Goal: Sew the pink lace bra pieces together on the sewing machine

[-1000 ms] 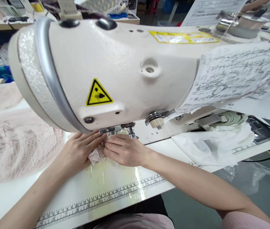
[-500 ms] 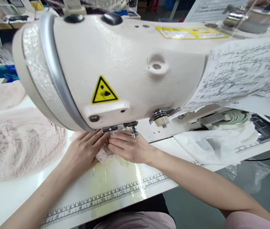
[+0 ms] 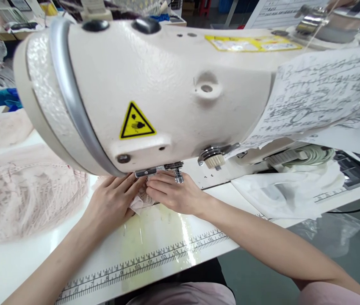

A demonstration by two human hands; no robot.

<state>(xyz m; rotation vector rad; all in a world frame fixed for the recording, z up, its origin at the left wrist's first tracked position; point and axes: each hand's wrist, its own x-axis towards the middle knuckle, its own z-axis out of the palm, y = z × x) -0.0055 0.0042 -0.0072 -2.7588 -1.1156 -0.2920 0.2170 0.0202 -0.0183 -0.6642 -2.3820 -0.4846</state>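
Observation:
A pale pink piece of lace fabric (image 3: 142, 201) lies on the machine bed under the head of a white sewing machine (image 3: 154, 84). My left hand (image 3: 113, 197) rests flat on its left part, fingers stretched out, the fingertips partly under the machine head. From the right, my right hand (image 3: 173, 192) has its fingers pressed together on the fabric's edge, close by the metal thread guide and tension spring (image 3: 173, 169). The needle and presser foot are hidden behind the machine head and my hands.
Sheer pink fabric (image 3: 30, 195) is heaped on the left of the table. White cloth (image 3: 288, 190) and coiled pale green tape (image 3: 307, 156) lie at the right. A printed ruler (image 3: 148, 260) runs along the front edge. Handwritten paper (image 3: 326, 93) hangs on the machine arm.
My right hand has shifted slightly away from me, and more of the lace fabric shows between my hands. My left hand stays nearly in place.

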